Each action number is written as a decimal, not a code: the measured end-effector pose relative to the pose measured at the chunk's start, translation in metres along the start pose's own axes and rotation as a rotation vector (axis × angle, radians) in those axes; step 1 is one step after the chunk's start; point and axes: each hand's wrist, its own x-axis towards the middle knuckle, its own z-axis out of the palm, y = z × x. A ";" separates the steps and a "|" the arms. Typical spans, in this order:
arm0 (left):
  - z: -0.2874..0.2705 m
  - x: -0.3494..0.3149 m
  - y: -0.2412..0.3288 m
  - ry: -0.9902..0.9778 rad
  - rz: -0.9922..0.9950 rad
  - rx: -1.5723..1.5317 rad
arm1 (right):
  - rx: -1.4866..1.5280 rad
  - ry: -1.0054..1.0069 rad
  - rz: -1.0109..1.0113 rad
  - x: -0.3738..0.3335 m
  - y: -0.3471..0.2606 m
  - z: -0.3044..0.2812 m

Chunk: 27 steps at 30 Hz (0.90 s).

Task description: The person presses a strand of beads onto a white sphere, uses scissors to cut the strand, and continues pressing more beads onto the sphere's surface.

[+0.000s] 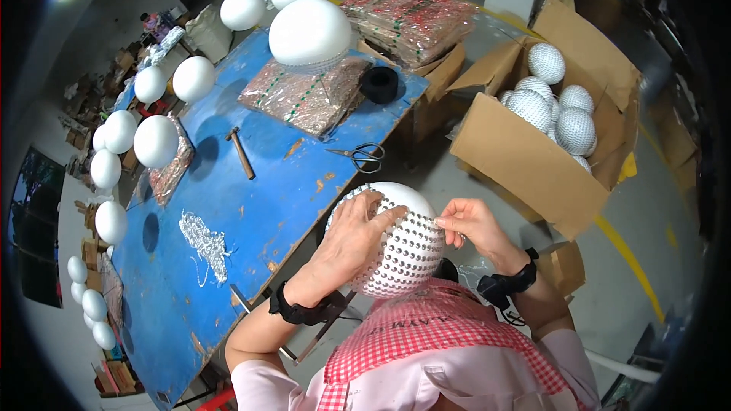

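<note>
A large white egg-shaped form (405, 196) rests against my lap, at the blue table's front edge. Rows of silvery beads (403, 255) wrap its lower and middle part; its top is bare white. My left hand (352, 232) lies over its left side with fingers curved round it, holding it. Close to its right side, my right hand (472, 227) is closed in a pinch of thumb and forefinger where a bead row meets the fingertips. The strand in the pinch is mostly hidden.
On the blue table (251, 236) lie scissors (359, 156), a hammer (241, 154), a black tape roll (380, 84), a tangle of silvery strands (204, 242) and bagged beads (304, 95). White egg shapes (155, 141) line its far side. At right, a cardboard box (525, 164) holds several beaded ones.
</note>
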 end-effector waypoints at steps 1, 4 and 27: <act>-0.001 -0.001 -0.006 -0.020 0.012 -0.028 | -0.003 0.014 -0.002 0.001 0.003 0.001; 0.000 -0.005 -0.011 -0.052 -0.017 -0.032 | 0.016 -0.028 0.053 0.003 0.010 0.001; 0.080 0.128 0.082 -0.148 -0.153 0.341 | 0.074 -0.267 0.044 0.037 -0.012 -0.147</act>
